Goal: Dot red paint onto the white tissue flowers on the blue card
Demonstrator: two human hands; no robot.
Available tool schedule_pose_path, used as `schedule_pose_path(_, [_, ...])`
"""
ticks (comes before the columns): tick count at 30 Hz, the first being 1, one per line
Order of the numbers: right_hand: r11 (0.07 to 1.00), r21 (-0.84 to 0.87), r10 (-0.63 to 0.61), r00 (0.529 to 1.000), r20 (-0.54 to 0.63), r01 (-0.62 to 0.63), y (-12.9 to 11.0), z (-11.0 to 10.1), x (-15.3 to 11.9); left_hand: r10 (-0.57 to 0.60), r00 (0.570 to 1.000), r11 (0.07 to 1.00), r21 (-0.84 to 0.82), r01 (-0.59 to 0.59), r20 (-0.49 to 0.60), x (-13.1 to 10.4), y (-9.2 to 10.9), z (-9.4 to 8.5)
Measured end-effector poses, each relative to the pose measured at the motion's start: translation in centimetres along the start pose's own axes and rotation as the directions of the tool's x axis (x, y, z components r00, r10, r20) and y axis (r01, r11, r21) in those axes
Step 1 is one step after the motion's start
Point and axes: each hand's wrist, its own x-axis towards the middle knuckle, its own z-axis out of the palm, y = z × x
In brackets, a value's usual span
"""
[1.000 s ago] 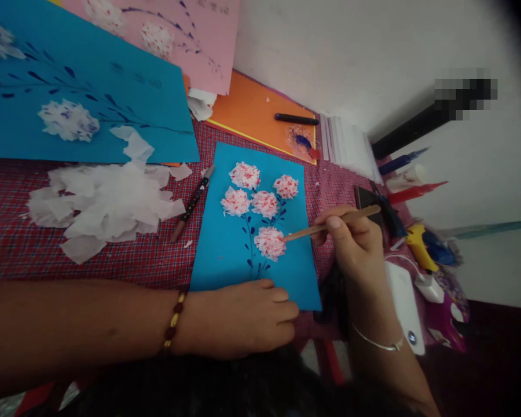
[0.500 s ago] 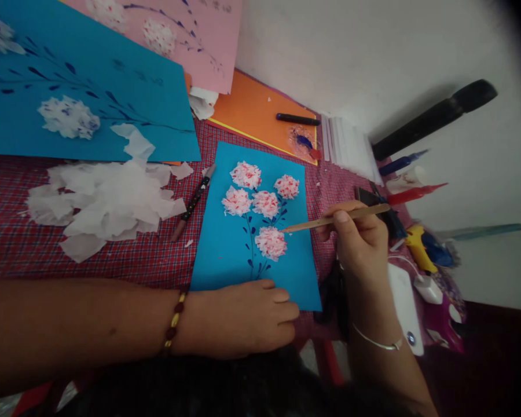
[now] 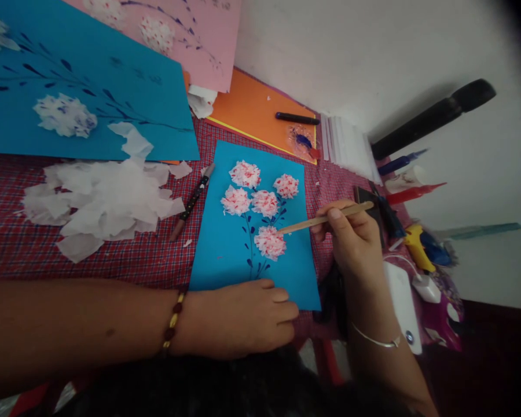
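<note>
On a blue sheet of paper [image 3: 226, 249] sit several crumpled white tissue flowers dabbed with red, among painted dark stems and leaves. Between the thumb and fingers of my right hand [image 3: 351, 234] is a slim wooden stick [image 3: 310, 223]. Its narrow tip touches or hovers at the upper right of the lowest flower [image 3: 270, 243]; I cannot tell which. My left hand [image 3: 247, 318] rests palm down over the sheet's lower edge, its fingers loosely bent and their tips partly hidden. It lies just below the painted stems.
White tissue pieces [image 3: 108, 200] are heaped at left, beside a dark pen [image 3: 193, 200]. A larger blue picture [image 3: 156, 136] and a pink one [image 3: 217, 40] lie behind. Orange sheets [image 3: 243, 104] carry a marker [image 3: 297, 119]. A white phone [image 3: 402, 301] lies at right.
My right hand and the stick have shifted slightly left, the tip moving a little further onto the lowest flower. My left hand stays in place on the sheet.
</note>
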Motion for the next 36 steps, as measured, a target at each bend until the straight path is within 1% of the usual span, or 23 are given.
schedule_pose_path(3, [0.998, 0.06, -0.024, 0.997, -0.07, 0.028, -0.03, -0.15, 0.02, 0.004, 1.0, 1.0, -0.007, -0.003, 0.014, -0.03, -0.01, 0.01])
schedule_pose_path(5, [0.998, 0.062, -0.008, 0.998, -0.058, 0.012, -0.13, -0.21, 0.01, 0.004, 1.0, 1.0, -0.003, -0.004, 0.01, -0.02, -0.02, 0.0])
schedule_pose_path(8, [1.0, 0.009, 0.017, 0.999, -0.027, -0.017, -0.26, -0.23, 0.0, -0.003, 1.0, 1.0, 0.005, 0.003, -0.009, 0.04, -0.03, -0.04])
schedule_pose_path(12, [0.998, 0.053, -0.03, 0.993, -0.112, 0.036, -0.2, -0.23, 0.01, 0.0, 1.0, 1.0, -0.005, 0.0, -0.009, 0.03, -0.04, -0.1])
schedule_pose_path(14, [0.998, 0.047, -0.025, 0.995, -0.096, 0.029, -0.05, -0.22, -0.01, 0.006, 1.0, 1.0, -0.009, -0.006, -0.008, 0.0, -0.04, -0.07])
schedule_pose_path(17, [1.0, -0.002, 0.022, 0.999, -0.029, -0.022, 0.08, -0.23, -0.05, 0.005, 1.0, 1.0, 0.003, -0.005, -0.01, -0.01, -0.05, -0.01])
schedule_pose_path(19, [1.0, -0.002, 0.01, 0.999, -0.042, -0.011, 0.01, -0.27, -0.07, 0.005, 1.0, 1.0, 0.006, -0.004, -0.018, 0.0, -0.05, 0.01])
schedule_pose_path(22, [0.998, 0.047, -0.037, 0.994, -0.1, 0.042, -0.21, -0.25, -0.04, 0.007, 0.999, 1.0, -0.001, -0.007, -0.04, -0.01, -0.05, 0.01])
schedule_pose_path(24, [0.998, 0.036, -0.05, 0.997, -0.057, 0.052, -0.29, -0.11, -0.02, 0.007, 0.999, 1.0, 0.004, -0.007, -0.053, -0.04, -0.03, 0.0])
schedule_pose_path(27, [0.995, -0.082, -0.05, 0.993, 0.109, 0.059, -0.27, 0.1, -0.06, 0.008, 0.999, 1.0, 0.016, -0.008, -0.054, -0.05, -0.03, -0.01])
schedule_pose_path(29, [0.99, -0.128, -0.042, 0.984, 0.173, 0.065, -0.19, 0.1, -0.12, 0.01, 0.999, 1.0, 0.02, -0.009, -0.039, -0.02, -0.02, -0.02])
schedule_pose_path(31, [0.993, -0.103, -0.036, 0.985, 0.168, 0.054, -0.08, 0.02, -0.18, 0.005, 1.0, 1.0, 0.021, -0.004, -0.019, 0.0, 0.01, -0.03])
schedule_pose_path(34, [0.997, -0.054, -0.039, 0.991, 0.129, 0.047, 0.03, -0.03, -0.2, -0.01, 1.0, 1.0, 0.018, 0.01, -0.007, 0.02, 0.05, -0.08])
schedule_pose_path(36, [0.995, -0.079, -0.044, 0.988, 0.148, 0.056, 0.02, 0.03, -0.18, -0.005, 1.0, 1.0, 0.015, 0.005, -0.009, 0.03, 0.05, -0.1])
